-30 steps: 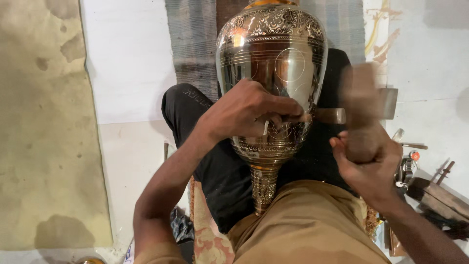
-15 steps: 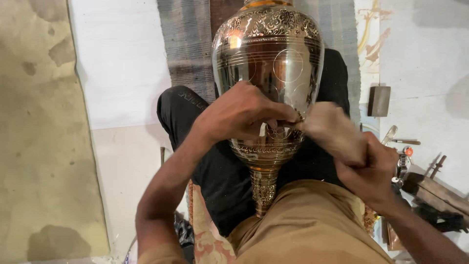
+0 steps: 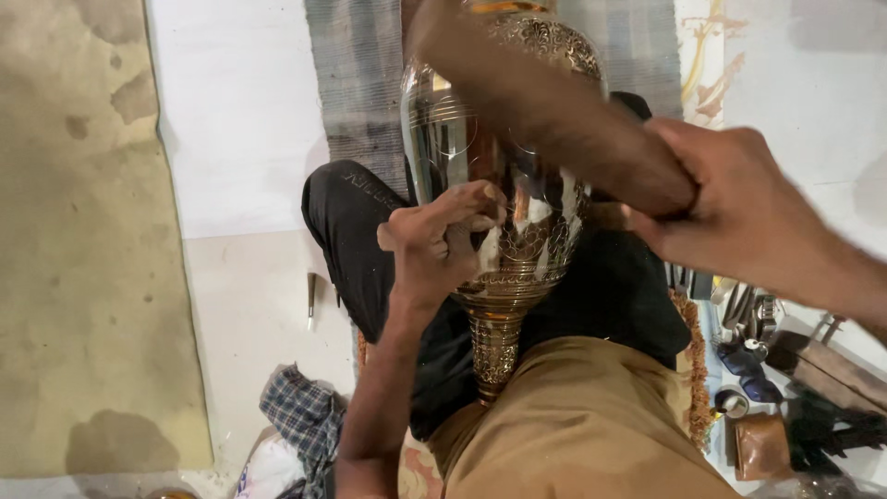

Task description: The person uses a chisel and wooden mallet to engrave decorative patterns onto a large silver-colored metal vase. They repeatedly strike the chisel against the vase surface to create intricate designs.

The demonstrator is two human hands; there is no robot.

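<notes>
A large engraved metal vase (image 3: 506, 277) lies tilted across my lap, with its narrow ornate foot (image 3: 495, 346) toward me. My left hand (image 3: 442, 248) rests on the vase's lower body, fingers pinched on a small punch that is mostly hidden. My right hand (image 3: 739, 214) is raised at the right and grips a wooden mallet (image 3: 545, 102). The mallet is blurred and crosses in front of the vase's upper part. My black trousers (image 3: 356, 231) and tan shirt (image 3: 582, 425) lie under the vase.
Several metal tools (image 3: 753, 319) and a brown pouch (image 3: 762, 445) lie at the right. A thin metal tool (image 3: 311, 300) lies on the pale floor at the left, a checked cloth (image 3: 297, 414) near my elbow. A striped mat (image 3: 356, 83) lies beyond, with a beige mat (image 3: 83, 231) at far left.
My right hand has swung the mallet up from beside my left hand and across the vase's top. My left hand stays pinched on the vase.
</notes>
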